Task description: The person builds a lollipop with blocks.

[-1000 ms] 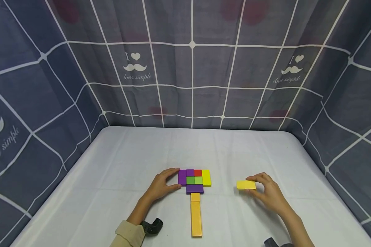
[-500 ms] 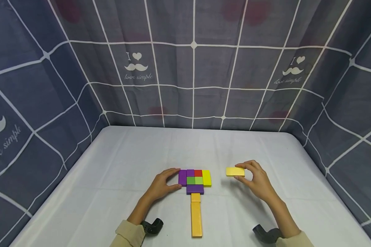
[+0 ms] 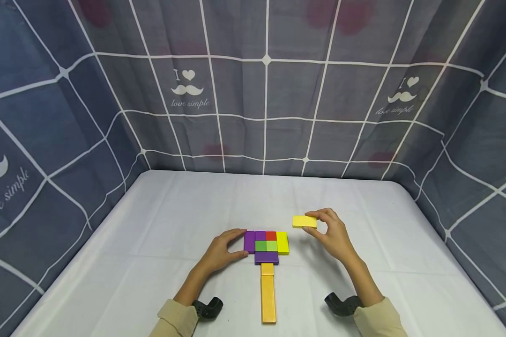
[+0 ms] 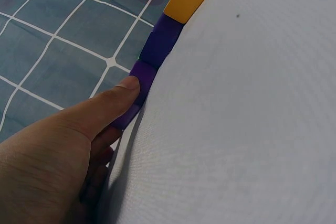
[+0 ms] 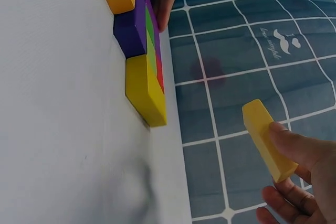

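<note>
My left hand (image 3: 220, 253) holds the ends of an upright purple block (image 3: 249, 243) between thumb and fingers, at the left side of a flat block pattern. That pattern also has a small purple block (image 3: 260, 235), a red one (image 3: 271, 236), two green ones (image 3: 265, 245), an upright yellow block (image 3: 282, 243) and a crosswise dark purple block (image 3: 266, 258). Between thumb and fingers my right hand (image 3: 333, 236) pinches a second yellow block (image 3: 301, 222). This block is raised above the table, behind and right of the pattern; the right wrist view shows the same yellow block (image 5: 268, 140) off the surface.
Below the dark purple block, a short orange block (image 3: 267, 269) and a long orange piece (image 3: 268, 299) run toward the front in a line. A white cloth (image 3: 173, 201) covers the table. Dark grid-patterned curtains (image 3: 244, 93) stand around its back and sides.
My right hand has carried the yellow block leftward and farther back, closer to the pattern's far right corner. The left hand and the laid blocks keep their places.
</note>
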Demonstrator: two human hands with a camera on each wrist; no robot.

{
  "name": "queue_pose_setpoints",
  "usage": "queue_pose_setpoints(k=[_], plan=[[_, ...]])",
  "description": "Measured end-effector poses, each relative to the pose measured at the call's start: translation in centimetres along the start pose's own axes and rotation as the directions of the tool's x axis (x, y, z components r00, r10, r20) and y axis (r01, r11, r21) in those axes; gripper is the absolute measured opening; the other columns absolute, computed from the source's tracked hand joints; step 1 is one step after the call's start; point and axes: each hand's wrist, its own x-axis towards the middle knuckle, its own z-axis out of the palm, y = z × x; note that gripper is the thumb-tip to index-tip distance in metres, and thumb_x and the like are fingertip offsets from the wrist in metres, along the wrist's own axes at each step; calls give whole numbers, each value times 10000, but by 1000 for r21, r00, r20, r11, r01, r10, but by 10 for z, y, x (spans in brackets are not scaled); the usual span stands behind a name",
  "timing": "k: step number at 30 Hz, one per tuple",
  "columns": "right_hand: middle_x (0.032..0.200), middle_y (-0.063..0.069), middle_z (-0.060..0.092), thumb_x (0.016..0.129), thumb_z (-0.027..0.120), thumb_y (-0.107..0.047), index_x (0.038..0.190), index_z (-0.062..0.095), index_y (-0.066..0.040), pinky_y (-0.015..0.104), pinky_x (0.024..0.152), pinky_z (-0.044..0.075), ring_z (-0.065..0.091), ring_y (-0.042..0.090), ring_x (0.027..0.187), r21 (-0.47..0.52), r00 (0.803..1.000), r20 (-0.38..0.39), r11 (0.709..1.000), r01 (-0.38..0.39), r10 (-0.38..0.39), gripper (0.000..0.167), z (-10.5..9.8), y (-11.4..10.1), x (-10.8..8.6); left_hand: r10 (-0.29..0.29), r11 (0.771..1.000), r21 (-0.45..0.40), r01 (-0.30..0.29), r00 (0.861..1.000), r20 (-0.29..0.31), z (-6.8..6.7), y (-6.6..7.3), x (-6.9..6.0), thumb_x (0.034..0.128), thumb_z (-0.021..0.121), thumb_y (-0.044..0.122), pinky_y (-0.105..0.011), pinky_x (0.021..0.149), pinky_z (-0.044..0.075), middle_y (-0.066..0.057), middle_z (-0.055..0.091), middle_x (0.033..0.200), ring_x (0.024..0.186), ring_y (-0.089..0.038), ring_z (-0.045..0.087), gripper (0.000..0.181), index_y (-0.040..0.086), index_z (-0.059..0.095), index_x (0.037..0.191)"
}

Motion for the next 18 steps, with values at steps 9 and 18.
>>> queue_pose_setpoints(k=[9,18], plan=[[987,31,562,761,768,-264,1071,670,-105,497,821,462,526,278,944,71,999,35,997,5,-7,362,24,-5,17,1,1000,2,-1,1000,1,0,0,0,745,760,363,-432,1041,340,-92,534,1290,1233,-264,444,630,114,551,1285],[960,44,573,766,766,-229,1053,673,-86,489,841,466,528,304,937,88,995,95,996,3,-11,334,53,-9,31,31,1000,1,-31,1000,4,-2,0,1,755,751,371,-435,1033,349,-97,537,1284,1224,-268,452,632,100,546,1288]])
